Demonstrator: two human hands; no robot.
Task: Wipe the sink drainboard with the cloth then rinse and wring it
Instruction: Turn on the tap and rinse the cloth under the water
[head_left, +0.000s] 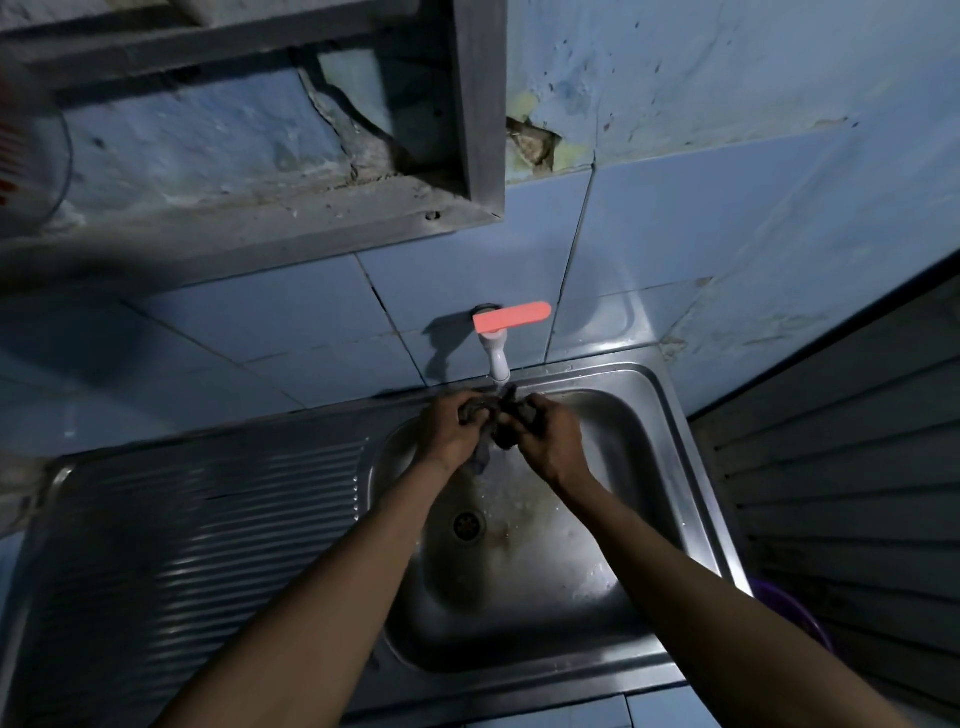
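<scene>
Over the basin of the stainless-steel sink (670, 499), directly below the white plastic tap with orange-pink lever handle (506, 332): both hands are raised together w/ the dark grey wet cloth (496, 423) bunched between them. Left hand (449, 428): fingers curled round the left portion of the cloth, firm grip, back of hand facing the camera. Right hand (545, 439): fingers likewise curled round the right portion, thumb side toward the left hand. Hands near-touching at the knuckles; cloth is gathered into a lump between them, w/ one short tail hanging down below the left hand over the basin. The cloth sits just under the tap spout; flow of water can't be confirmed in this light, though the basin floor appears wet and stained around the round metal drain (469, 525).

Ribbed stainless drainboard (208, 519) lies left of the basin, part of the same unit, w/ sheen on the ridges. Both forearms reach in from the bottom edge, crossing the front rim of the sink.

Surroundings: pale blue wall tiles (675, 218) behind the tap, cracked and chipped above; grey concrete ledge (478, 104) overhead at upper left; slatted grey panel (841, 467) at right; purple rounded object (789, 613), partly visible beside the sink's right edge, type not identifiable.
</scene>
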